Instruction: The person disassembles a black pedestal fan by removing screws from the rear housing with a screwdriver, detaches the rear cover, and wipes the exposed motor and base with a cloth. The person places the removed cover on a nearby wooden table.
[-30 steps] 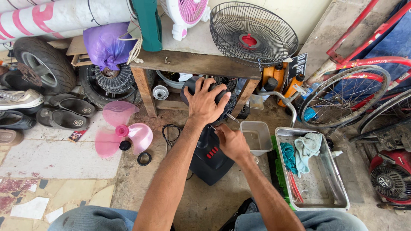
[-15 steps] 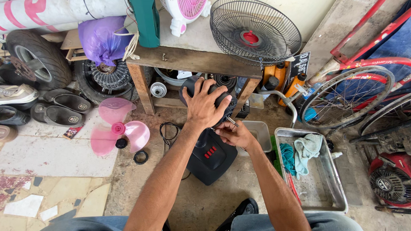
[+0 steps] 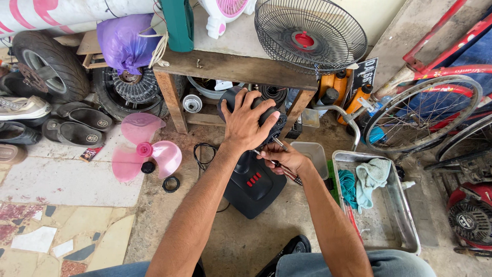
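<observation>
A black fan body with red buttons on its base (image 3: 254, 185) stands on the concrete floor in front of me. My left hand (image 3: 247, 122) is spread over the fan's black motor housing (image 3: 229, 100) and grips it from above. Just right of the fan's neck, my right hand (image 3: 283, 156) is closed on a thin screwdriver (image 3: 294, 176); its tip points up toward the motor. A pink fan blade (image 3: 145, 147) lies on the floor to the left, with a black ring (image 3: 170, 184) beside it.
A wooden bench (image 3: 236, 66) carries a black fan guard (image 3: 310, 33). A metal tray (image 3: 394, 232) with cloths sits at right, next to a small grey tub (image 3: 313, 153). Bicycle wheels (image 3: 421, 112) stand far right; tyres and shoes (image 3: 77, 128) lie at left.
The view has shifted a little. My left hand stays on the motor housing. My right hand has moved slightly up and right along the fan's neck with the screwdriver.
</observation>
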